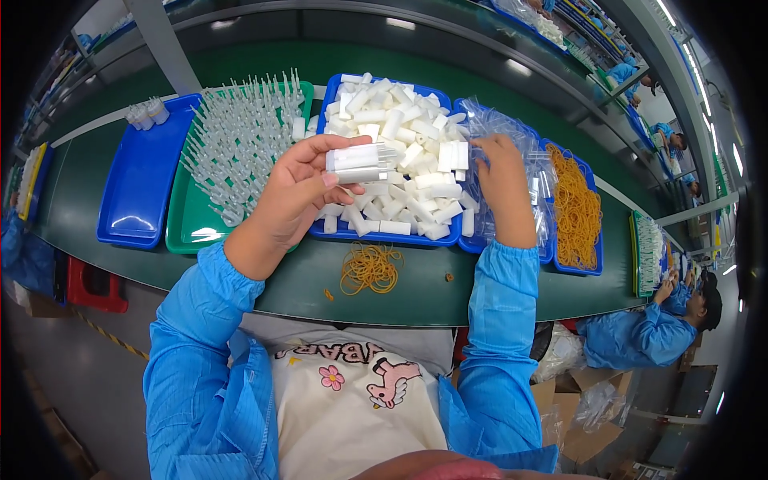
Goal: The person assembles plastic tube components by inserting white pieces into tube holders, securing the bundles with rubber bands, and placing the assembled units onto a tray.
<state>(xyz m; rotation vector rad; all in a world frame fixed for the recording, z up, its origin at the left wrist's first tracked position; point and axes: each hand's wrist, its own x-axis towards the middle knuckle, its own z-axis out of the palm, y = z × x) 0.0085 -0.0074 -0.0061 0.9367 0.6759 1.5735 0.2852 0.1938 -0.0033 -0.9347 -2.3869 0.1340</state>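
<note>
My left hand (300, 188) is raised over the trays, its thumb and fingers closed around a small bundle of white and translucent tubes (358, 162) with thin tips pointing right. My right hand (504, 180) reaches over the right-hand blue tray, fingers bent and apart at the edge of the clear plastic sleeves (488, 120); nothing shows between them. Just left of those fingertips lie white blocks (453, 156), part of the heap of white cylindrical pieces (416, 192) filling the middle blue tray (360, 235).
Translucent pointed parts (240, 136) stand in a green tray (182, 228). Left of it, a blue tray (132, 208) holds several small white pieces (148, 114). Yellow rubber bands fill a tray (574, 212) at right; a loose pile (370, 270) lies near the table edge. A co-worker (648, 328) sits at right.
</note>
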